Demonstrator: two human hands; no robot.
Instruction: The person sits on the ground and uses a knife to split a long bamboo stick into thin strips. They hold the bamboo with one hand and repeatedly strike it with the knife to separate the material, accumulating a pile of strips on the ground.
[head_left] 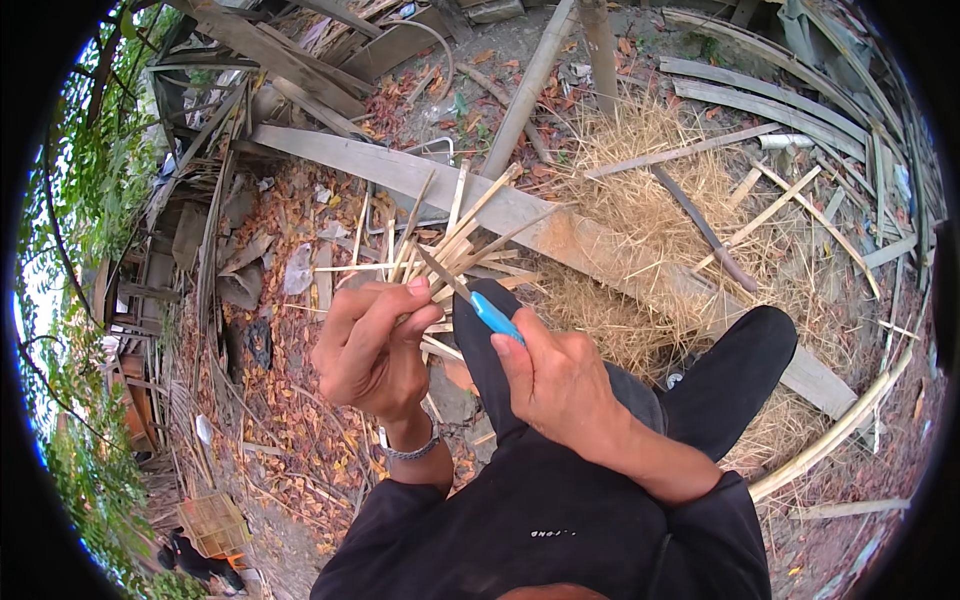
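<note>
My right hand (560, 380) is wrapped round the blue handle of a knife (490, 312), its thumb lying along the handle. The narrow blade points up and to the left, close to the fingertips of my left hand (375, 345). Those fingers are pinched together on a thin wooden stick (515, 232), which slants up to the right behind the blade. How far the stick runs inside the fingers is hidden. Just beyond both hands lies a loose bundle of pale split sticks (470, 230), partly covered by my left hand and knee.
A long grey plank (380, 168) crosses the ground diagonally, with shavings (640, 220) heaped over and around it. A machete with a dark curved blade (690, 208) lies among them. Dry leaves, a clear plastic cup (298, 268) and old boards (270, 60) are at the left and back.
</note>
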